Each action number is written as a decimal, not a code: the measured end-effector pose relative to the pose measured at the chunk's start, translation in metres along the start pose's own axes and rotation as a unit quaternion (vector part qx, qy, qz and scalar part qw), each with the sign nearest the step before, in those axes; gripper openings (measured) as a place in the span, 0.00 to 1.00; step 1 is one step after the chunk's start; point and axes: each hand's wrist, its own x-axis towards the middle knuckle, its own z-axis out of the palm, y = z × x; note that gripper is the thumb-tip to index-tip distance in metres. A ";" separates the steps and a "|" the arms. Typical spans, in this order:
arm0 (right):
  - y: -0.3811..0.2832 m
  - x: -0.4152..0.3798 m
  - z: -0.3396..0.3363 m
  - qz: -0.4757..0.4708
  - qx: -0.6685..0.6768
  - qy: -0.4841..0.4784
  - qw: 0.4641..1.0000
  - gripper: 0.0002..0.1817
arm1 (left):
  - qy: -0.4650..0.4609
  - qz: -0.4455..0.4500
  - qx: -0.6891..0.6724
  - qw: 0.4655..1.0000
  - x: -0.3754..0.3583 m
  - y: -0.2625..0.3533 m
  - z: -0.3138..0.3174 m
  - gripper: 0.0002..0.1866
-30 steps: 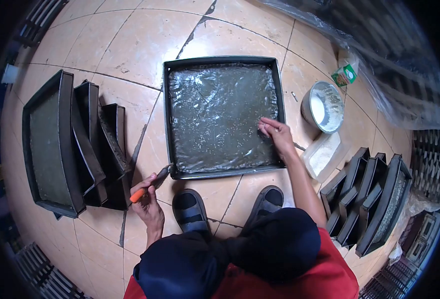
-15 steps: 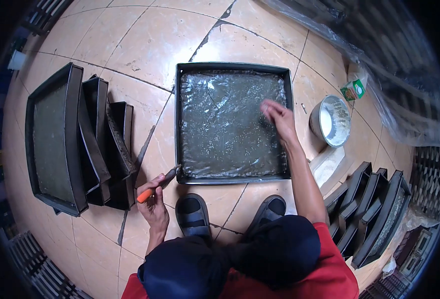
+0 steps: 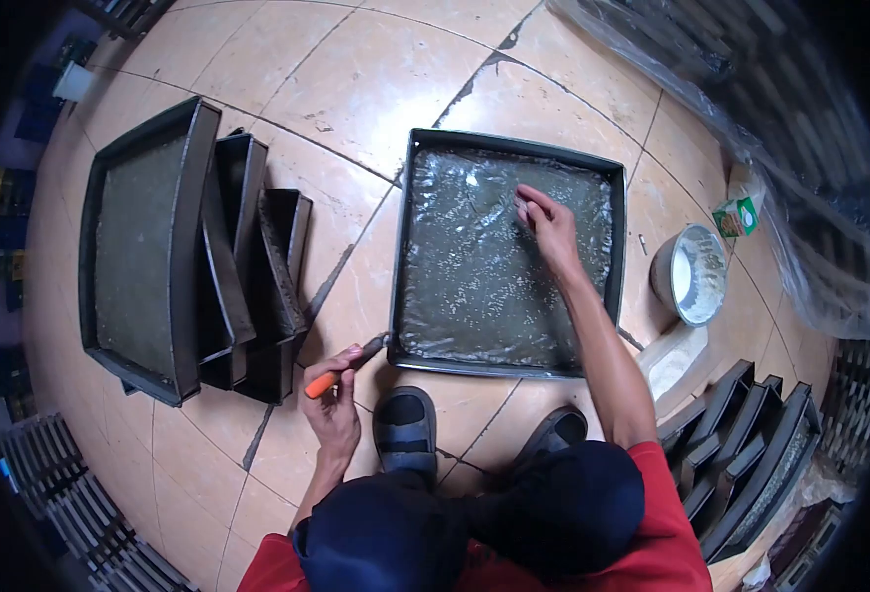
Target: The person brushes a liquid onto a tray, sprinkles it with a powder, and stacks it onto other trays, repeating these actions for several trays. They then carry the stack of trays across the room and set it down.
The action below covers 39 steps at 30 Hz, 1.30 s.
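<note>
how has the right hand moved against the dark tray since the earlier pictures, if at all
Yes. Judged against the dark tray, the right hand has moved left, away from the right wall, and toward the far rim.

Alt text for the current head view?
Right hand, fingers curled, over a square dark metal tray of glossy speckled material on beige tiles; left hand holds an orange-and-dark tool at its near-left corner. More dark trays stand at both sides, a round grey bowl at right.
</note>
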 end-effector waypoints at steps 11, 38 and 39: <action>0.004 -0.082 -0.036 -0.146 -0.265 0.073 0.950 0.12 | -0.074 0.006 -0.008 0.997 -0.004 0.007 0.023 0.07; -0.014 -0.189 -0.261 -0.217 -0.035 0.489 0.844 0.12 | -0.187 -0.079 0.217 0.955 0.042 -0.111 0.060 0.38; 0.006 -0.169 -0.279 -0.184 -0.087 0.453 0.868 0.12 | -0.192 -0.106 0.181 0.959 0.040 -0.120 0.055 0.38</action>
